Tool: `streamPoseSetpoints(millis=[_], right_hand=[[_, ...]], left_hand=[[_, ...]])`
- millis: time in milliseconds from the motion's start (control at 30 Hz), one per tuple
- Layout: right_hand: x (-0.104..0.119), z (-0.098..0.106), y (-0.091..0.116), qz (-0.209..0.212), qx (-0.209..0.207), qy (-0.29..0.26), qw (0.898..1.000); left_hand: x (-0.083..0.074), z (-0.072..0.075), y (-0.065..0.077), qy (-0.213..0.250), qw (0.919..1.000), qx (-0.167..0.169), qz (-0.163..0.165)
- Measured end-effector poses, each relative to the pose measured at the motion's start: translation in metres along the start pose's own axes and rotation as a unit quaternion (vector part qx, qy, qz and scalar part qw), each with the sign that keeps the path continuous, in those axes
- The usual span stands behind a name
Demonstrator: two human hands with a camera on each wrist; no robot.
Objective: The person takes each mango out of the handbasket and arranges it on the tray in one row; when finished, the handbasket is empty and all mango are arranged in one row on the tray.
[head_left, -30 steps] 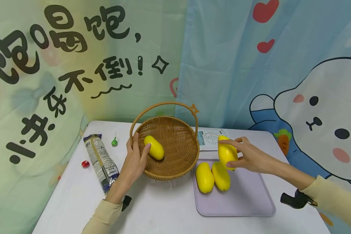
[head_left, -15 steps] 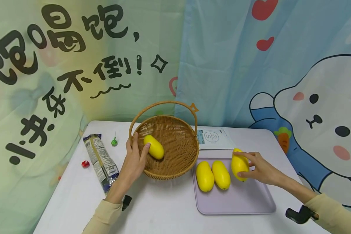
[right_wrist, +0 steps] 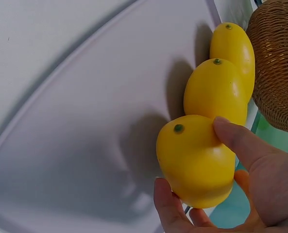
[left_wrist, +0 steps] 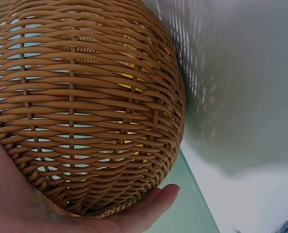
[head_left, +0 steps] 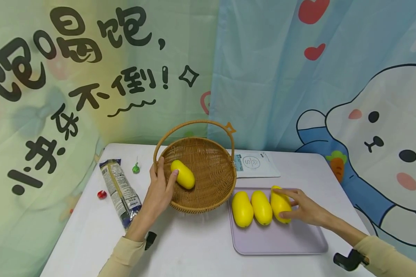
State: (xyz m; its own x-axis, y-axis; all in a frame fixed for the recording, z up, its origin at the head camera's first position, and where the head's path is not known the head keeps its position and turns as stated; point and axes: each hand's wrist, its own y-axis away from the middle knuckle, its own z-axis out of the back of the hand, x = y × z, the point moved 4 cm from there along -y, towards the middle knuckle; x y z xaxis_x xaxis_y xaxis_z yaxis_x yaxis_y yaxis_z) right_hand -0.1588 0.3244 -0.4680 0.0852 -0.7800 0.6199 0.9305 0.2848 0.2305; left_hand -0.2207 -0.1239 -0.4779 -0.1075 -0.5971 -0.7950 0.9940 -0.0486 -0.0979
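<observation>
The round brown wicker basket [head_left: 208, 181] with a tall looped handle is tilted so its inside shows, and my left hand [head_left: 162, 188] holds it by the left rim. One yellow mango [head_left: 182, 174] lies inside it, close to the thumb. In the left wrist view the woven wall [left_wrist: 85, 97] fills most of the picture, with the hand along its edge. On the lilac tray [head_left: 277, 242], my right hand [head_left: 306, 207] grips a mango [right_wrist: 194, 160] between thumb and fingers. Two more mangoes, one at the left [head_left: 242, 209] and one in the middle [head_left: 262, 207], lie beside it in a row.
A long printed snack packet [head_left: 121, 192] lies left of the basket, near a green-wrapped lollipop [head_left: 136, 168] and a small red item [head_left: 102, 194]. Behind the tray is a flat white-and-blue packet [head_left: 254, 164]. A printed curtain [head_left: 260, 77] hangs behind the white table.
My right hand has moved the gripped mango first right and down over the tray, then slightly left beside the other two. The left hand and basket have stayed in place.
</observation>
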Motion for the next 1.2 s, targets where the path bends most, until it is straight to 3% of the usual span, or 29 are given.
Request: streamPoseSetpoints(millis=[433, 667, 800, 1000, 1200], right_hand=[[-0.007, -0.007, 0.002, -0.010, 0.007, -0.008, 1.000], [-0.007, -0.009, 0.000, 0.030, -0.006, 0.010, 0.999], [-0.005, -0.007, 0.001, 0.019, -0.012, 0.017, 1.000], [0.000, 0.004, 0.001, -0.013, -0.033, 0.038, 0.999], [0.016, 0.028, -0.006, -0.001, -0.062, 0.030, 0.998]], left_hand=[[0.000, -0.002, 0.000, 0.001, 1.0000, 0.005, 0.005], [-0.001, -0.001, -0.001, 0.003, 1.0000, -0.001, -0.003], [-0.002, 0.000, -0.001, -0.002, 1.0000, -0.005, -0.004], [-0.001, -0.001, -0.001, 0.001, 1.0000, -0.004, -0.003], [-0.002, -0.001, -0.002, 0.006, 0.9999, -0.005, -0.006]])
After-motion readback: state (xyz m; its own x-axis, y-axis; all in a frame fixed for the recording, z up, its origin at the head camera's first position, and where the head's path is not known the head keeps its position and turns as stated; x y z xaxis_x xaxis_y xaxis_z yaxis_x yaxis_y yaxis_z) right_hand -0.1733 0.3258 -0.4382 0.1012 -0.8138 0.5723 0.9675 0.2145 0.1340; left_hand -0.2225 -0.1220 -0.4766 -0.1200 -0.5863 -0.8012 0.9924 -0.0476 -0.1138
